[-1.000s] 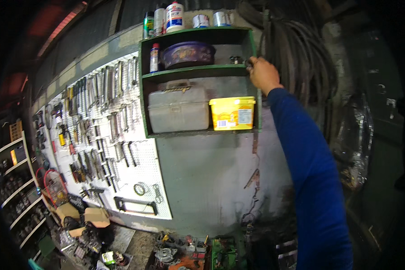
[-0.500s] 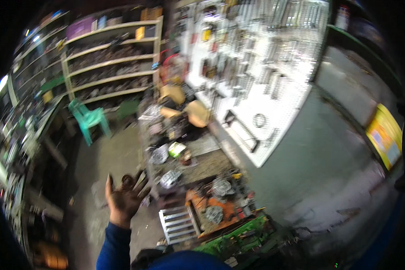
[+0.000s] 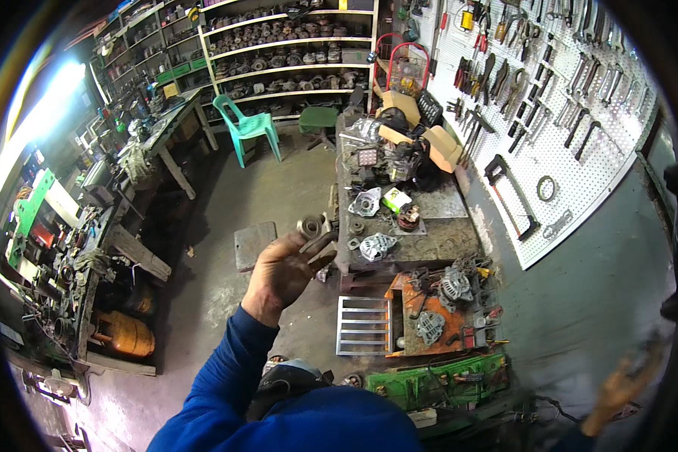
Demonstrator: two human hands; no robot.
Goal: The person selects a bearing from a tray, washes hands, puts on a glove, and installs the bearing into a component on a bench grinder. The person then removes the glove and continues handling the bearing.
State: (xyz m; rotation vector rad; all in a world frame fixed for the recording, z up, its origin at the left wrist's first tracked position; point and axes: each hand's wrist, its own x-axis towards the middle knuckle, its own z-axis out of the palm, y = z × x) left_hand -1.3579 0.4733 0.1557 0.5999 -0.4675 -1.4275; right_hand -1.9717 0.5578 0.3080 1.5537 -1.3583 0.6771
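Widest of all, the bare floor (image 3: 301, 181), with a grey wall (image 3: 572, 301) along the right. Down the left side, a long cluttered worktop (image 3: 175, 119); across the back, tall shelves (image 3: 375, 45) lined with dark metal parts. On the upper right of the wall, a white pegboard (image 3: 531, 162) full of hanging tools. At centre right, a second worktop, crowded at its far end with parts and cardboard (image 3: 441, 147). Near the shelves, a green chair (image 3: 252, 128), just left of a dark green stool (image 3: 318, 118). Under the left worktop, an orange cylinder (image 3: 126, 334) lying on its side. Short of the second worktop, a silver slatted rack (image 3: 364, 326) beside an orange tray (image 3: 412, 303). Low on the pegboard, a hacksaw (image 3: 497, 169). Above the floor, left of the second worktop, the left hand (image 3: 282, 269), raised and grasping a round part (image 3: 307, 225). At lower right, before the wall, the right hand (image 3: 624, 386), blurred; cannot tell whether grasping or released. On the orange tray, an alternator (image 3: 455, 284). Smallest, the round part, metallic, at the left hand's fingertips, well clear of the floor.
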